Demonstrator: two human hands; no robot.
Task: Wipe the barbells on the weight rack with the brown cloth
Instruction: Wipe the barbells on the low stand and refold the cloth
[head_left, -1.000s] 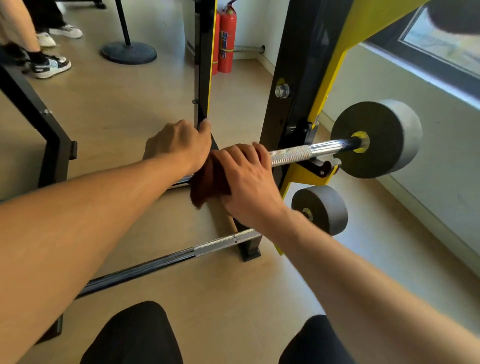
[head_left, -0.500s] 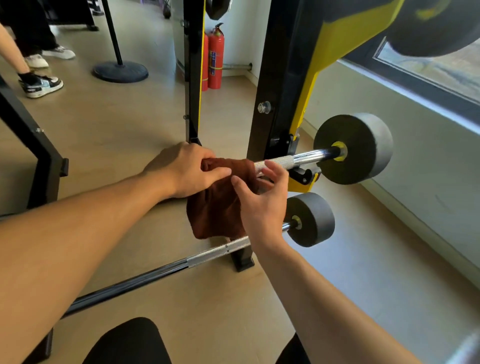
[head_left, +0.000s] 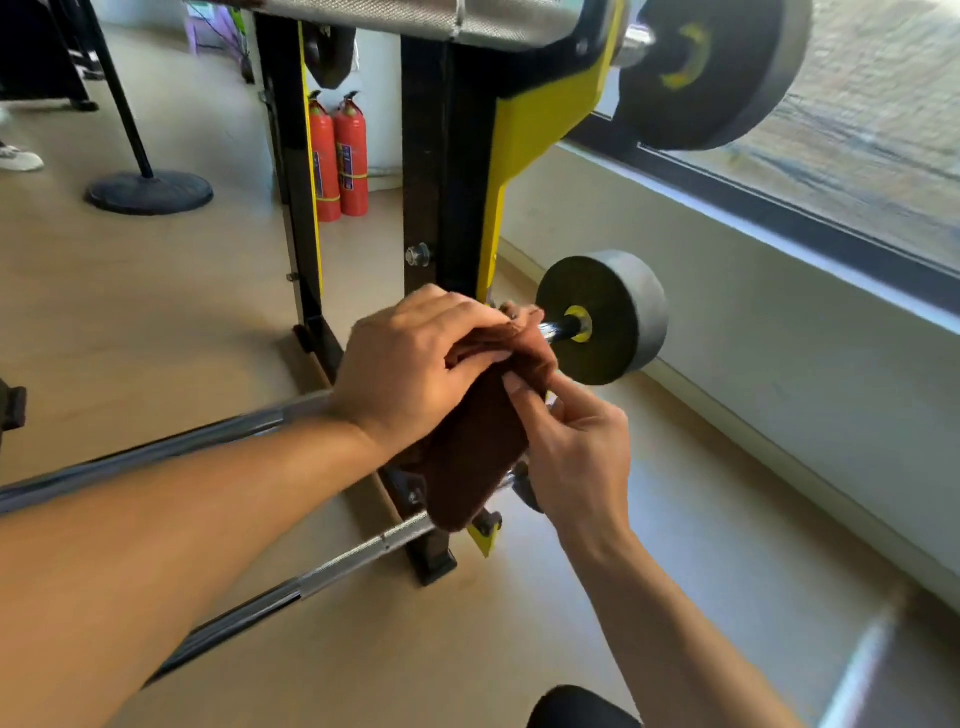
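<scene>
I note the left hand (head_left: 415, 364) now grips the brown cloth (head_left: 480, 441) over the barbell (head_left: 558, 328) nearer its plate (head_left: 605, 317); the right hand (head_left: 576, 447) pinches the cloth's edge.

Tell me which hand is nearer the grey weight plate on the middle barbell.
Left. The left hand grips the brown cloth on the bar beside the grey weight plate; the right hand pinches the cloth lower, farther away.
</scene>
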